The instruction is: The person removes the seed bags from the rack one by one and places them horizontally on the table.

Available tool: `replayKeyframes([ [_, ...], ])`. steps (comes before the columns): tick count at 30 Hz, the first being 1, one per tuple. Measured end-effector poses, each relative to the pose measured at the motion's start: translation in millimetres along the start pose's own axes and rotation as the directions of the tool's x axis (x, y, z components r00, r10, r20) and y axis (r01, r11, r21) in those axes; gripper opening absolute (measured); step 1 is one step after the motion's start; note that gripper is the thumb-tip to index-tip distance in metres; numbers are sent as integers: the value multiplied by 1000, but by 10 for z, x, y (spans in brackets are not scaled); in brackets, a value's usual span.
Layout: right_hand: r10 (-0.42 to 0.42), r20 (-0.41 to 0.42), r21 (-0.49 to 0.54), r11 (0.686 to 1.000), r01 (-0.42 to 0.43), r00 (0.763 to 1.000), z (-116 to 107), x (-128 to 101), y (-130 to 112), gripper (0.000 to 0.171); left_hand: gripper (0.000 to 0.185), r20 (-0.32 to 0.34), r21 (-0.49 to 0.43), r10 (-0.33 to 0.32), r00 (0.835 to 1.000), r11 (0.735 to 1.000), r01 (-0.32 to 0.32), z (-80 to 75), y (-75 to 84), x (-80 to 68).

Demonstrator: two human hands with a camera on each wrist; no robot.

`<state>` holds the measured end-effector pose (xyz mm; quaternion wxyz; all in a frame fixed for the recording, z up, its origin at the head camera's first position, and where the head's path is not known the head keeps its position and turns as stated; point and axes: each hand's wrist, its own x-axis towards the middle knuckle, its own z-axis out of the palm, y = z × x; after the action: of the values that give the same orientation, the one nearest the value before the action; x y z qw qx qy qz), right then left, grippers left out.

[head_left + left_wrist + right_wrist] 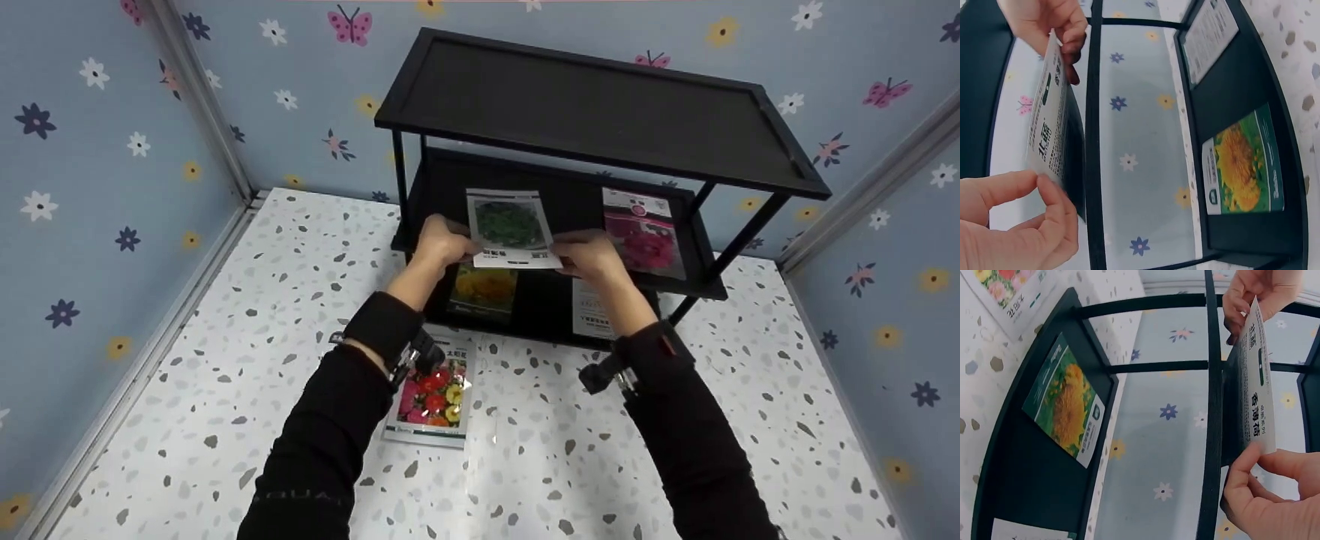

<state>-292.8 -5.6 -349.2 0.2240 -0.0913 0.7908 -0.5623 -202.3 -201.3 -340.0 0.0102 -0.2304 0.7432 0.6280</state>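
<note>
Between both hands is a seed packet (508, 222) with green leaves on its front and a white printed lower edge. My left hand (444, 241) pinches its near left corner between thumb and fingers, while the right hand (589, 256) pinches the near right corner. The packet overlaps the middle tier (574, 214) of a black shelf rack in the head view. In the left wrist view, the packet (1050, 121) is tilted at the tier's front rail. To the right on that same tier lies a packet with pink flowers (643, 238).
On the rack's bottom tier (544, 304) lie a yellow-flower packet (484, 291) and a white text-printed packet (591, 309). A packet with multicoloured flowers (435, 397) lies on the speckled surface in front, partly behind the left sleeve. The rack's top board (600, 105) overhangs the middle tier.
</note>
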Motion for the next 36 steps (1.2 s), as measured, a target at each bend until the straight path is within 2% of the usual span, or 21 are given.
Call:
replayKeyframes([
  [5, -18, 47, 91, 996, 14, 999, -71, -115, 82, 38, 38, 18, -192, 32, 999, 981, -28, 25, -72, -104],
  [10, -34, 89, 293, 956, 6, 995, -85, -255, 167, 38, 33, 29, -346, 75, 997, 936, -60, 62, -151, -274],
  [15, -100, 132, 409, 912, 38, 986, -86, -432, 243, 31, 29, 1, -461, 127, 992, 880, -113, 131, -273, -453],
  [20, -147, 112, 442, 893, 83, 983, -60, -641, 374, 23, 25, -34, -524, 160, 987, 838, -154, 238, -435, -628],
  [24, -192, 62, 456, 878, 143, 979, -14, -794, 554, 23, 22, -57, -523, 187, 981, 831, -189, 315, -587, -758],
  [27, -266, 40, 461, 860, 219, 963, 3, -873, 735, 33, 22, -59, -511, 209, 976, 834, -209, 366, -715, -836],
  [28, -311, 54, 488, 837, 247, 949, -26, -730, 982, 33, 22, -57, -507, 215, 975, 835, -214, 383, -760, -858],
  [31, -356, 41, 499, 817, 290, 934, -14, -798, 1121, 40, 24, -51, -492, 221, 974, 843, -217, 437, -891, -914],
  [34, -338, 11, 481, 827, 291, 941, 20, -900, 1175, 33, 25, -57, -477, 208, 977, 854, -209, 491, -1003, -963],
  [35, -302, -21, 441, 853, 280, 953, 65, -1103, 990, 33, 25, -60, -474, 202, 978, 856, -206, 508, -1031, -978],
  [36, -273, -34, 430, 864, 260, 962, 79, -1140, 992, 28, 26, -65, -469, 197, 978, 859, -204, 523, -1058, -990],
])
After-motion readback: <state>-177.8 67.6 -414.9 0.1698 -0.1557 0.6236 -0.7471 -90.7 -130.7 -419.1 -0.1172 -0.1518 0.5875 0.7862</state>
